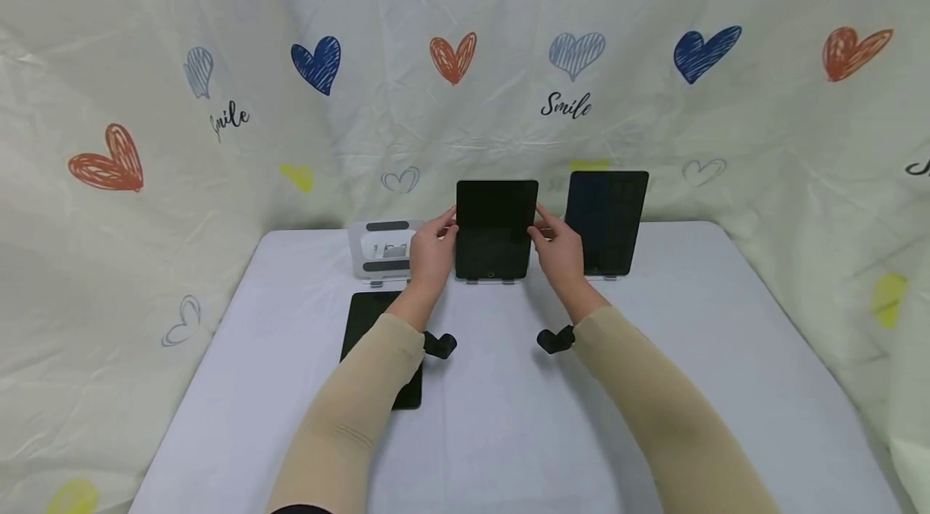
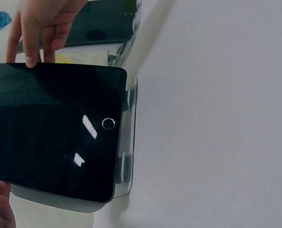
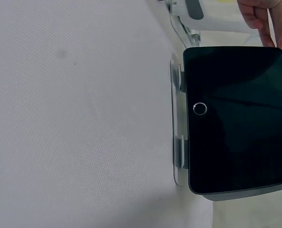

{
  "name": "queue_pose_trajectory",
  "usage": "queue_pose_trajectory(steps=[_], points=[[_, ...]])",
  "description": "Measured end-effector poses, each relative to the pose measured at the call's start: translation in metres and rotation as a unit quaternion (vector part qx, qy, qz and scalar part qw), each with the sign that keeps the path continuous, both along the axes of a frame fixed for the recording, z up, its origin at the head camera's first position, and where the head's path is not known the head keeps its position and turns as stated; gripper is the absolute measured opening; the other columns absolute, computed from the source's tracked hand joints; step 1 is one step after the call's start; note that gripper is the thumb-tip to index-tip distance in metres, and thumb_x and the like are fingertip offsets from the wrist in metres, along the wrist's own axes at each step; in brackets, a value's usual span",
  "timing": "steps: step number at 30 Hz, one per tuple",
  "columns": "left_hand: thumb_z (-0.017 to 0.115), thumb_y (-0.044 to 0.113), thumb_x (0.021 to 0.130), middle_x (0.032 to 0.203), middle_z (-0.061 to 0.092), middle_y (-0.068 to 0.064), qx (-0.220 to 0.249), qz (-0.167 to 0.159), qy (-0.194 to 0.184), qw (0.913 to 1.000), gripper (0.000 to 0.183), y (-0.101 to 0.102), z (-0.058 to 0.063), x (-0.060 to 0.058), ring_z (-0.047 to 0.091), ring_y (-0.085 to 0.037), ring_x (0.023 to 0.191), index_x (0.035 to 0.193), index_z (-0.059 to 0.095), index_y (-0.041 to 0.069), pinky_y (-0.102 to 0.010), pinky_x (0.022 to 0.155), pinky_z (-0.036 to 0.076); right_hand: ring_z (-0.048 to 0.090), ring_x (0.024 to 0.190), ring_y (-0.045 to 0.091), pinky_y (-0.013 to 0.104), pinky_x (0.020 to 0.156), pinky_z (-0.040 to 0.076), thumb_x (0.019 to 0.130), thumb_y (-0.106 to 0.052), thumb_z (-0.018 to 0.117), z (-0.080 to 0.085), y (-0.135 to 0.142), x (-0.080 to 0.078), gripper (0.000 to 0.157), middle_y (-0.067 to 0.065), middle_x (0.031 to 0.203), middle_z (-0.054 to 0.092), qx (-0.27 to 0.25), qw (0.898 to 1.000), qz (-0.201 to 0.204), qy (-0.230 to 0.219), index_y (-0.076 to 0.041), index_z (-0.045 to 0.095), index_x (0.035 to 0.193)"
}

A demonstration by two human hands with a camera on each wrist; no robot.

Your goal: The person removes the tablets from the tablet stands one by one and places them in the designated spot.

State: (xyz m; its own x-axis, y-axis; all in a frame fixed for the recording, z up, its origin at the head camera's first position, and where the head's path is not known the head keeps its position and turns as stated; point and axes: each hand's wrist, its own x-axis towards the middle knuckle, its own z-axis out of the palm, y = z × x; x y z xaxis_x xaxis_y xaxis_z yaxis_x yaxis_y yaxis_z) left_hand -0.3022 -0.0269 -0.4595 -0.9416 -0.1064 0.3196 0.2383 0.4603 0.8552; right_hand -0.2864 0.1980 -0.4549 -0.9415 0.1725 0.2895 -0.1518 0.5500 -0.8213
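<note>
A black tablet point(image 1: 496, 227) stands upright at the back middle of the table, its lower edge at the lips of a stand point(image 2: 127, 128). My left hand point(image 1: 432, 252) holds its left side edge, with fingers partly behind. On the opposite side my right hand point(image 1: 561, 252) pinches the right edge, the thumb at the front. The home button point(image 3: 200, 109) faces me in the right wrist view. Most of the stand is hidden behind the tablet.
To the right, a second black tablet point(image 1: 606, 223) leans on a stand. A white stand with grey pads point(image 1: 387, 265) is at the back left, partly behind my left hand. Another tablet point(image 1: 363, 320) lies flat under my left forearm. A printed curtain point(image 1: 508, 127) hangs behind the table point(image 1: 494, 417).
</note>
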Motion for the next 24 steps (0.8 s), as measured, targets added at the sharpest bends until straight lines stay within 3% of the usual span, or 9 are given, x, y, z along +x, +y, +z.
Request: queue_pose_trajectory(steps=[8,16,24], points=[[0.064,0.019,0.098,0.112,0.069,0.000,0.009,0.000,0.005,0.9999,0.036,0.002,0.004,0.005,0.063,-0.017,0.101,0.134,0.064,0.025,-0.032,0.083,0.055,0.066,0.099,0.024,0.036,0.075,0.053,0.099,-0.018,0.063,0.007,0.005,0.008,0.049,0.010,0.112,0.065,-0.027,0.999,0.012,-0.012,-0.026,0.052,0.146],[0.063,0.020,0.099,0.115,0.068,0.001,0.037,-0.019,-0.028,0.9987,0.036,-0.004,0.007,0.012,0.062,-0.016,0.101,0.134,0.064,0.029,-0.030,0.082,0.055,0.065,0.101,0.024,0.036,0.080,0.055,0.099,-0.020,0.063,0.013,0.006,0.018,0.050,0.010,0.113,0.064,-0.045,0.998,0.029,-0.043,-0.027,0.051,0.147],[0.065,0.017,0.098,0.110,0.070,-0.001,0.046,-0.029,-0.042,0.9976,0.035,-0.007,0.008,0.020,0.064,-0.018,0.097,0.132,0.066,0.024,-0.030,0.077,0.054,0.065,0.089,0.023,0.027,0.068,0.053,0.097,-0.019,0.065,0.015,0.009,0.027,0.051,0.010,0.109,0.066,-0.054,0.996,0.037,-0.066,-0.030,0.052,0.145]])
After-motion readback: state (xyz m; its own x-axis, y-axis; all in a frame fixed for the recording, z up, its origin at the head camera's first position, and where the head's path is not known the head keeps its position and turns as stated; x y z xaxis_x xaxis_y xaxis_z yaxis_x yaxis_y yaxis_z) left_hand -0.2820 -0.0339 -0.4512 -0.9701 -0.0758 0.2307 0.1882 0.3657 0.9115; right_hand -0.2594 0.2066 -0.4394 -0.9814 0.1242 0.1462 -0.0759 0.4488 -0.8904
